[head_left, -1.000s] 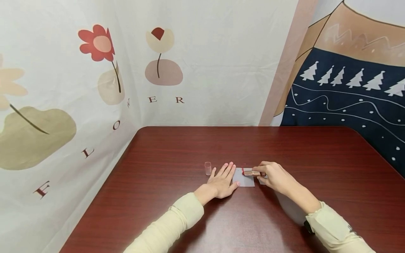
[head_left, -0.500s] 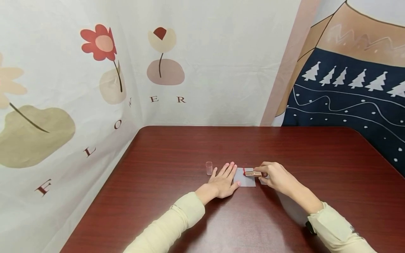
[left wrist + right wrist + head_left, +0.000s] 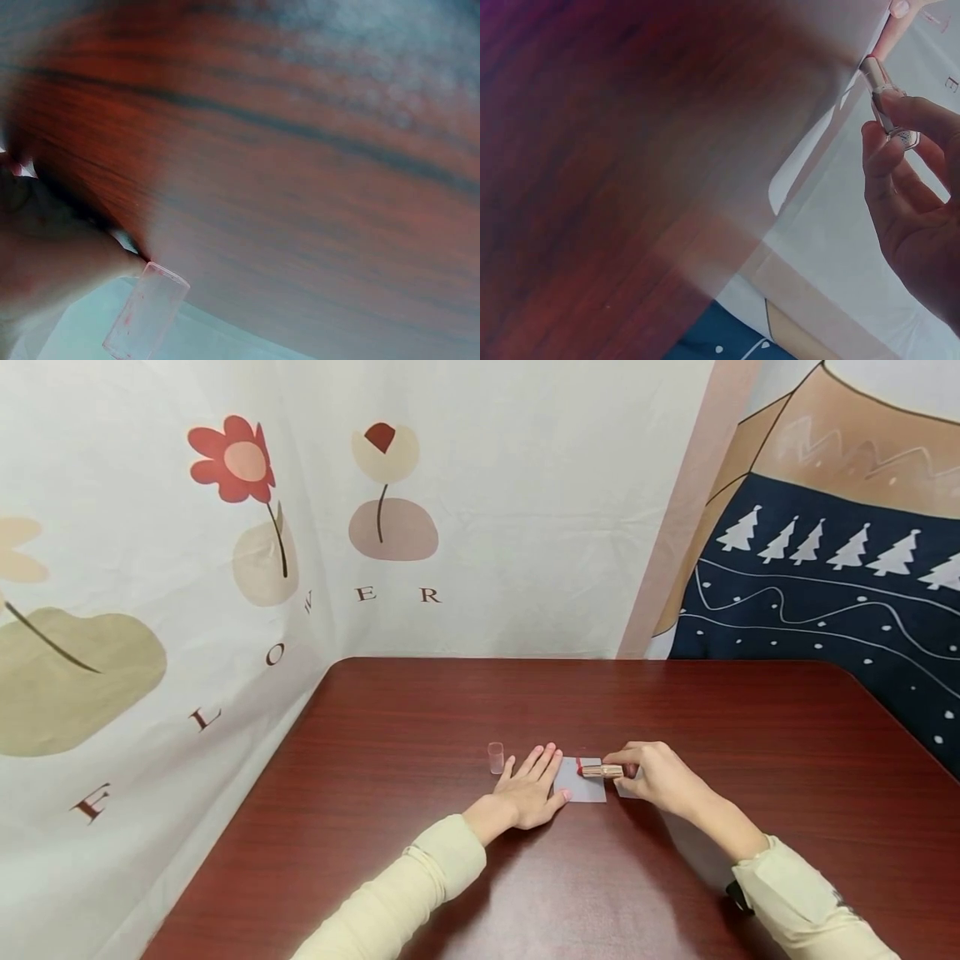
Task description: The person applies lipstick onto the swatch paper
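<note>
My right hand (image 3: pixel 663 779) pinches a gold lipstick (image 3: pixel 602 771) between thumb and fingers. Its red tip is at a short red stroke (image 3: pixel 578 762) near the top of a small pale grey sheet of paper (image 3: pixel 583 791). In the right wrist view, the lipstick tube (image 3: pixel 880 88) leans out from the fingertips of the right hand (image 3: pixel 922 180). Palm down, my left hand (image 3: pixel 525 795) lies at the sheet's left edge, fingers straight and thumb on the paper. Beside its little finger stands a clear cap (image 3: pixel 496 758), which also shows in the left wrist view with reddish smears.
Another pale paper piece (image 3: pixel 628 789) lies partly hidden beneath my right hand. Everything rests on a glossy reddish-brown table (image 3: pixel 390 735). Behind it hang a white flower-print cloth (image 3: pixel 525 527) and a dark blue cloth with trees (image 3: pixel 810 585).
The head view shifts slightly. The right fingers change their hold a little, baring more of the tube's end. The left hand, paper and cap stay in place.
</note>
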`<state>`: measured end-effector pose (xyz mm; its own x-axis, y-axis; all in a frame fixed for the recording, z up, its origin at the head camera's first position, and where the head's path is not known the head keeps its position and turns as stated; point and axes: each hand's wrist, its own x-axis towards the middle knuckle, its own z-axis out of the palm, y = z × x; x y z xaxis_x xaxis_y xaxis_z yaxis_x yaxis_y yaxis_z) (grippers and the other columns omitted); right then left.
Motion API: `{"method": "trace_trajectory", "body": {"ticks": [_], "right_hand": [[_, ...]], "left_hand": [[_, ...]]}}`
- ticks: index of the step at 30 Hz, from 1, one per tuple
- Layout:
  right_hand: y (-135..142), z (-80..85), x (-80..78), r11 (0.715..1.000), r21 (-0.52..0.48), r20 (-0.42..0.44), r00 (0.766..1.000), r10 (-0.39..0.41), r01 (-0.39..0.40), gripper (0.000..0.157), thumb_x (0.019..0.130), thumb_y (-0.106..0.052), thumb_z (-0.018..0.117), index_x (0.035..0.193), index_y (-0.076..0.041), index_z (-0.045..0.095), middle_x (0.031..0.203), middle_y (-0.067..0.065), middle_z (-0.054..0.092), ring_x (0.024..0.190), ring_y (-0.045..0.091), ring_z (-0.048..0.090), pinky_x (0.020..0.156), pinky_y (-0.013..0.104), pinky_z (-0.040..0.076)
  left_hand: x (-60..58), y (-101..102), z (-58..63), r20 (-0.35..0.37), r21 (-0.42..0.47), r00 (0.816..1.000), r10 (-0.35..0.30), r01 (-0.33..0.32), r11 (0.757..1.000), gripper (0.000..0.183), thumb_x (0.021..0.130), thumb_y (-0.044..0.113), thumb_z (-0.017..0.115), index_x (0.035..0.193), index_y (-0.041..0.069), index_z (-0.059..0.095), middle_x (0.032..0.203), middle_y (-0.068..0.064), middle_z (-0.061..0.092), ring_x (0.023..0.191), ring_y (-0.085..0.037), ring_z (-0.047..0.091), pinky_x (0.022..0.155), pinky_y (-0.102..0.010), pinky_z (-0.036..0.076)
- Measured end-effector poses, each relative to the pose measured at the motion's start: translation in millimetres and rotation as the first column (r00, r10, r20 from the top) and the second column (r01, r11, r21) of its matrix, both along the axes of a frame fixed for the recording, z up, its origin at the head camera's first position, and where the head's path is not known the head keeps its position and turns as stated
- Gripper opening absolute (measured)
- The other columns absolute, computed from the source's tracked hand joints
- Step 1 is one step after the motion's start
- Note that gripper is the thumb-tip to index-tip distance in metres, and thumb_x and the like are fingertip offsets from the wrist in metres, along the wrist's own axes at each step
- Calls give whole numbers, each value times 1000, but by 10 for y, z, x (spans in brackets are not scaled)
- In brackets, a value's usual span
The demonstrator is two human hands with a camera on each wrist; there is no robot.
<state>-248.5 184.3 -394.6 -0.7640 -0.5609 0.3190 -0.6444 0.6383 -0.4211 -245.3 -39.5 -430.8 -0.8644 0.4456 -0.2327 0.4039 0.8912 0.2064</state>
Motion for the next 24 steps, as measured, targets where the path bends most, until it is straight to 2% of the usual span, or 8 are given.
{"method": "trace_trajectory", "body": {"ticks": [10, 17, 20, 24], "right_hand": [[63, -57, -49, 999, -39, 57, 998, -24, 26, 25, 69, 5, 75, 93, 0, 73, 69, -8, 57, 62, 10, 50, 53, 22, 42], [63, -65, -44, 999, -46, 52, 998, -20, 22, 25, 69, 6, 74, 93, 0, 73, 67, -9, 54, 61, 10, 49, 52, 22, 41], [62, -67, -42, 999, -47, 50, 998, -23, 25, 25, 68, 7, 74, 93, -1, 73, 67, -9, 54, 61, 10, 49, 52, 22, 41], [64, -72, -44, 998, -46, 52, 998, -31, 33, 26, 68, 7, 75, 93, 0, 72, 69, -7, 57, 62, 10, 50, 52, 22, 42]], "left_hand": [[-19, 9, -62, -20, -13, 1000, 7, -7, 1000, 67, 97, 54, 23, 151, 19, 4, 156, 6, -2, 140, -9, -6, 110, -44, 1], [41, 17, 69, -8, -7, 1000, 6, -6, 1000, 65, 98, 50, 27, 151, 16, 10, 156, 3, 3, 141, -12, 0, 110, -45, 5], [29, 15, 51, -7, -14, 1000, 4, -4, 1000, 65, 98, 50, 26, 151, 17, 8, 156, 4, 2, 141, -12, -2, 110, -45, 4], [-18, 15, -46, -7, -14, 1000, 5, -5, 1000, 67, 98, 53, 24, 151, 19, 4, 156, 6, -2, 140, -10, -6, 110, -45, 1]]}}
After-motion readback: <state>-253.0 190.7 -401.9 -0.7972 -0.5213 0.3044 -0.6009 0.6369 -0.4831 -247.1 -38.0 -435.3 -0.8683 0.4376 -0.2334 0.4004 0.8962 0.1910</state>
